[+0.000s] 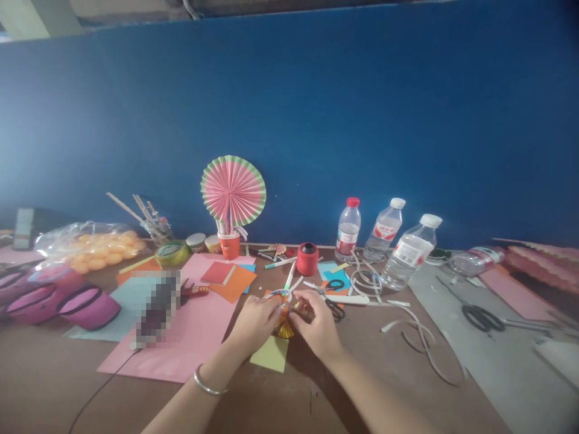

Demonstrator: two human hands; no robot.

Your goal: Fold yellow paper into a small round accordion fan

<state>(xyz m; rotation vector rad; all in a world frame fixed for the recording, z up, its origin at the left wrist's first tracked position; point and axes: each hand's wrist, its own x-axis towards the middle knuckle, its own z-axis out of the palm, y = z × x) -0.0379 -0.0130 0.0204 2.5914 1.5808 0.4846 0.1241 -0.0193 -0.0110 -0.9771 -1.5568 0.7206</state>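
My left hand [256,319] and my right hand [316,322] meet over the table, both pinched on a small folded paper piece [286,328], yellow and orange, pleated like a little fan. A silver bangle [207,384] circles my left wrist. Under the hands lies a yellow-green paper square [270,354]. A tape ring [279,295] sits just beyond my left fingers, and black-handled scissors [333,306] lie right of my right hand.
A large pink sheet [190,337], a red thread spool [307,259], three water bottles [389,232], a pink pleated fan in an orange cup [231,244], a bag of orange balls [97,250], pink pouches [85,307], white paper strips [420,337], more scissors [482,317].
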